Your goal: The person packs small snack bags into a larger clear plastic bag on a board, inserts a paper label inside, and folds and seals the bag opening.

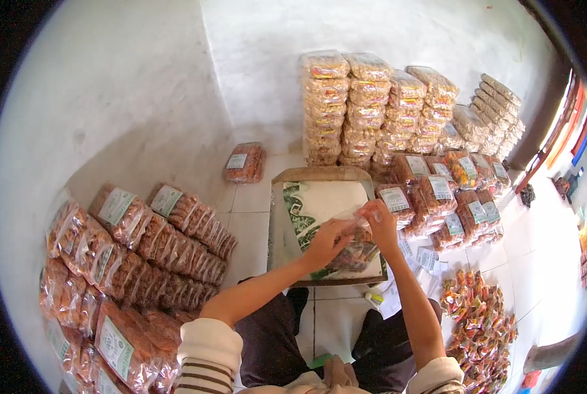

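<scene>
A clear plastic bag [354, 255] with dark and colourful contents rests on a low table [326, 190] in front of me. My left hand [326, 244] is at the bag's left side near its top, fingers closed on the plastic. On the other side, my right hand [377, 218] pinches the upper edge of the same bag. Under the bag lies a pale sheet with a green printed pattern [297, 213]. The exact contents of the bag are hard to make out.
Rows of labelled brown snack packs [129, 262] stand at left. Tall stacks of pale snack packs [326, 111] line the wall. More labelled packs [438, 190] sit at right, near loose small packets [477, 308] and white paper labels [427, 257]. One pack [245, 163] lies apart.
</scene>
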Demonstrator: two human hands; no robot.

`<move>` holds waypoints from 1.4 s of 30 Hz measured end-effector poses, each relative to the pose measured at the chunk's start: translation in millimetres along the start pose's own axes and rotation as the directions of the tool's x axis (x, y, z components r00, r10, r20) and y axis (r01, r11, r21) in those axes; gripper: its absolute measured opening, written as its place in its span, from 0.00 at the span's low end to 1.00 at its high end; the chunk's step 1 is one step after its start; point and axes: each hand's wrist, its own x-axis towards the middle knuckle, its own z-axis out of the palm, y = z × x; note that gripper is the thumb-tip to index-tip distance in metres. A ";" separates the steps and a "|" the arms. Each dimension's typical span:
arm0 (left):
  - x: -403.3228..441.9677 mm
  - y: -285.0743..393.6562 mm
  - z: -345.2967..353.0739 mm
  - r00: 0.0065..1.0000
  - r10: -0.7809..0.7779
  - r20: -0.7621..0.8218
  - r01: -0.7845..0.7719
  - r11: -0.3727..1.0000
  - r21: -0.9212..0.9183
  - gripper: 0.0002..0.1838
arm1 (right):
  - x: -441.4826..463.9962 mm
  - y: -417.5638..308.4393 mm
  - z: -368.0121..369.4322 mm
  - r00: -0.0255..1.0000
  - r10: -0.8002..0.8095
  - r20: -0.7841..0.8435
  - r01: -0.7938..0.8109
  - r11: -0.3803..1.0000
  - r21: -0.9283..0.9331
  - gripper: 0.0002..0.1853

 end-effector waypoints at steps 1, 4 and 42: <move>2.1 -3.0 4.8 0.998 0.021 -0.054 -0.021 1.000 -0.001 0.18 | 0.5 -6.5 -0.5 1.000 0.001 0.003 -0.001 0.999 -0.032 0.05; 8.3 9.4 7.3 0.967 0.012 -0.256 0.021 0.992 0.127 0.18 | 2.7 -6.5 -0.7 1.000 0.001 0.014 0.000 0.999 -0.049 0.05; 53.0 -8.4 24.6 0.867 -0.419 -0.270 0.280 0.857 -0.434 0.09 | -1.0 48.9 16.6 0.976 0.007 -0.219 0.008 0.998 0.065 0.10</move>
